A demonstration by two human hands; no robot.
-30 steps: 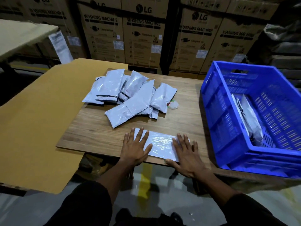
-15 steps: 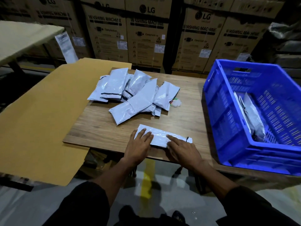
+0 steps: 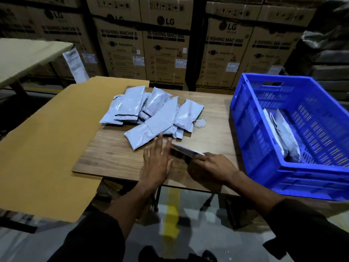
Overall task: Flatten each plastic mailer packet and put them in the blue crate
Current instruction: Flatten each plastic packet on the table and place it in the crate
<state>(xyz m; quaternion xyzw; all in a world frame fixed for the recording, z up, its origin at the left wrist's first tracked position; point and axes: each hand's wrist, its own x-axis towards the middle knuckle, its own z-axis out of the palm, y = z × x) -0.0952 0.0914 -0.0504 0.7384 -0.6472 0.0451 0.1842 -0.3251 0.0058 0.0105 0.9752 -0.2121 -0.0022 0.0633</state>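
Now the fingers (image 3: 203,156) of the right hand (image 3: 215,168) pinch the near end of a thin, flattened grey-white plastic mailer packet (image 3: 186,151). The packet is lifted a little over the brown wooden desk (image 3: 213,118) and tilted, with its far end towards the left hand (image 3: 156,163); it is blurred, so the exact grip is hard to see. The left hand is released, its fingers (image 3: 160,143) straight and close together, the palm facing the desk, just beside the left end of the packet; I cannot tell if it touches the packet.

Behind the hands, in the middle of the desk, lies a loose pile of puffy grey plastic mailer packets (image 3: 151,112), overlapping each other. A small crumpled piece of clear plastic (image 3: 200,123) lies at the right edge of the pile.

On the right side of the desk stands the blue plastic crate with slotted walls (image 3: 243,121). Inside it, a few grey packets (image 3: 283,133) lean against its left wall.

A big flat sheet of brown cardboard (image 3: 49,138) lies to the left and goes under the left edge of the desk top. At the back stand stacked cardboard boxes printed with "LG washing machine" (image 3: 166,46).
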